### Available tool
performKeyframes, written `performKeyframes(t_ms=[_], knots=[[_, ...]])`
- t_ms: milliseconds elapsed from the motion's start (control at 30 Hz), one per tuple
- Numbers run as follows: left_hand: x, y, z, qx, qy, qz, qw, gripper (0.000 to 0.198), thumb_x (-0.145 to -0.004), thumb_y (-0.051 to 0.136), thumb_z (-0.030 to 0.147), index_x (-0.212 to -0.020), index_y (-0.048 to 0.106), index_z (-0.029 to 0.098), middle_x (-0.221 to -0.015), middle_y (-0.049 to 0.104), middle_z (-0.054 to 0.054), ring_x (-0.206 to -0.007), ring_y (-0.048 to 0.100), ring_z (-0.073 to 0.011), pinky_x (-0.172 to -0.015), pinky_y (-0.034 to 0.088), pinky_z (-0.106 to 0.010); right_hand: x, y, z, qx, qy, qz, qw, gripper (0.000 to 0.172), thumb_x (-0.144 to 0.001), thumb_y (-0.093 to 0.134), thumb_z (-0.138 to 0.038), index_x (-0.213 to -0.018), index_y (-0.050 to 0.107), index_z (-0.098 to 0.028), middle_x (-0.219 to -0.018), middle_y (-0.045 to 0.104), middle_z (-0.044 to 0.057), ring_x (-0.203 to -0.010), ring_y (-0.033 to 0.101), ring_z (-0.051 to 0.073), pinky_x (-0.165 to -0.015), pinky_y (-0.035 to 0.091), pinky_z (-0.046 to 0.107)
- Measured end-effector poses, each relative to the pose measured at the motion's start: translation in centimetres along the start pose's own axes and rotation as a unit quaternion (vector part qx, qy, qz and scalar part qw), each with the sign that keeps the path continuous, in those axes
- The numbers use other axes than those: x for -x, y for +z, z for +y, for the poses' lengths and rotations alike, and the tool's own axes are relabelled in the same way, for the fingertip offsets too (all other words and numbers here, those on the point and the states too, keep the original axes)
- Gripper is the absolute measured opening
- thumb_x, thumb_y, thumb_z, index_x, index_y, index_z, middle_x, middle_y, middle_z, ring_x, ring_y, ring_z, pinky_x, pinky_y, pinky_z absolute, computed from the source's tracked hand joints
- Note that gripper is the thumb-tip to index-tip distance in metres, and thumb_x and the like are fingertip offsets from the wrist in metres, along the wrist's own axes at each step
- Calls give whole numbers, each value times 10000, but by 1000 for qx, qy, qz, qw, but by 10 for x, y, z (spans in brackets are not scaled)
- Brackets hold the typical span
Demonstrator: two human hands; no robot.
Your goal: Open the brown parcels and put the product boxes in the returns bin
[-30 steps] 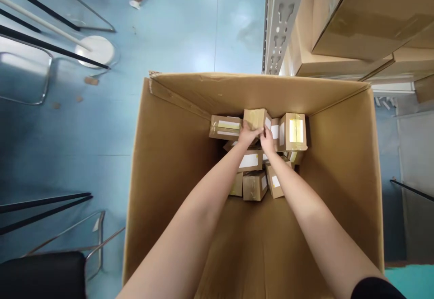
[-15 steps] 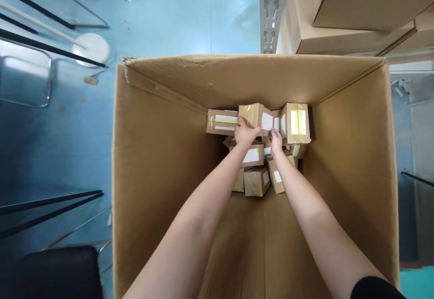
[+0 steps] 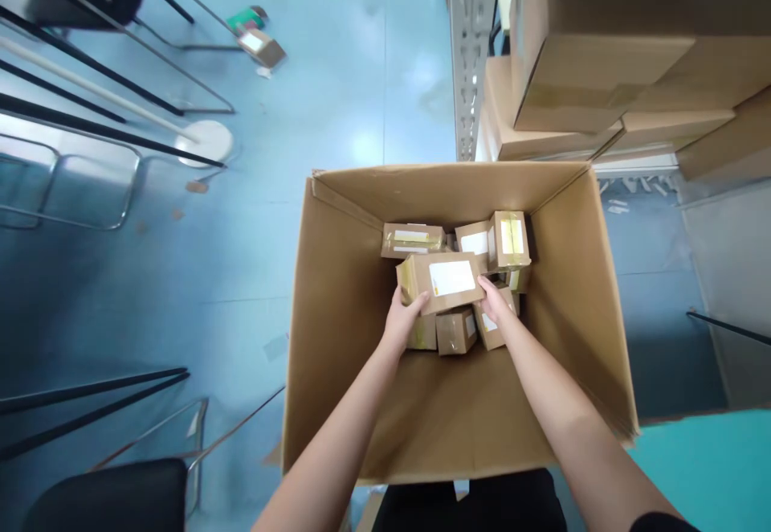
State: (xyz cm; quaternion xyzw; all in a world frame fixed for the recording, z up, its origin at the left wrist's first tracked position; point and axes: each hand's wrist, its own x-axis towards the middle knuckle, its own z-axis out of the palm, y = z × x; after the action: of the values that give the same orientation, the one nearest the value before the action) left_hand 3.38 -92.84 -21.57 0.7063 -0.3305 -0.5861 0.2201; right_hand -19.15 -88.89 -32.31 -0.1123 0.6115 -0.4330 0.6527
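A small box (image 3: 442, 284) with a white label is gripped at its two ends inside a big carton (image 3: 328, 331), lying toward two o'clock from the left hand (image 3: 402, 319), whose thumb presses its near edge, and toward ten o'clock from the right hand (image 3: 495, 300), whose fingers clasp the other end. Around it, more boxes sit at eleven (image 3: 413, 238), two (image 3: 509, 239) and five o'clock (image 3: 456, 333); beyond the carton, a metal shelf (image 3: 468, 58) stands toward one o'clock and a black chair (image 3: 112, 496) toward eight.
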Motion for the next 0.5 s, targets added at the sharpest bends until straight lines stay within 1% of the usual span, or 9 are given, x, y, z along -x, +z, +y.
performKeyframes(t_ms=[67, 100, 200, 267, 367, 433, 500], knots=[[27, -17, 6, 42, -1, -10, 999, 739, -800, 758, 466, -1455, 488, 257, -1417, 613, -94, -1314, 575, -315, -1091, 489, -403, 34, 9, -13, -30, 17, -10, 999, 518, -822, 627, -615, -1219, 652, -284, -1233, 741, 38, -1095, 688, 269, -841, 557, 399], [40, -26, 9, 55, -1, -14, 998, 744, -805, 750, 479, -1461, 479, 255, -1420, 611, -97, -1311, 578, -317, -1087, 496, -409, 52, 14, -19, -39, 11, -6, 999, 534, -821, 631, -624, -1234, 650, -287, -1259, 730, 40, -1127, 678, 273, -863, 556, 404], [79, -49, 16, 71, -20, -40, 996, 830, -804, 738, 516, -1510, 401, 236, -1427, 600, -124, -1296, 591, -326, -1052, 528, -419, 108, 27, -33, -61, -36, 17, 997, 546, -820, 650, -622, -1253, 663, -289, -1340, 689, 40, -1242, 622, 287, -961, 534, 420], [104, -61, 19, 64, -9, -78, 995, 856, -816, 713, 563, -1533, 365, 252, -1434, 597, -118, -1291, 598, -321, -1039, 539, -408, 147, 34, -38, -73, -79, 43, 993, 533, -824, 664, -608, -1254, 675, -293, -1385, 660, 32, -1308, 577, 287, -1040, 498, 425], [138, -74, 25, 37, 18, -153, 987, 877, -816, 668, 646, -1546, 344, 282, -1452, 585, -110, -1283, 607, -319, -1019, 553, -393, 206, 39, -37, -83, -138, 131, 978, 545, -813, 694, -593, -1273, 682, -300, -1442, 615, 20, -1388, 504, 283, -1143, 419, 421], [156, -79, 28, 11, 31, -208, 978, 904, -798, 664, 681, -1550, 338, 302, -1488, 554, -102, -1304, 591, -319, -1022, 552, -382, 243, 39, -35, -90, -153, 198, 964, 594, -799, 709, -599, -1310, 668, -299, -1461, 597, 24, -1402, 488, 295, -1168, 394, 439], [171, -82, 33, -19, 39, -253, 967, 942, -763, 688, 696, -1548, 345, 305, -1519, 523, -100, -1337, 562, -325, -1042, 540, -382, 278, 36, -33, -97, -159, 246, 951, 630, -790, 714, -607, -1334, 658, -296, -1452, 604, 36, -1387, 503, 316, -1167, 393, 469]])
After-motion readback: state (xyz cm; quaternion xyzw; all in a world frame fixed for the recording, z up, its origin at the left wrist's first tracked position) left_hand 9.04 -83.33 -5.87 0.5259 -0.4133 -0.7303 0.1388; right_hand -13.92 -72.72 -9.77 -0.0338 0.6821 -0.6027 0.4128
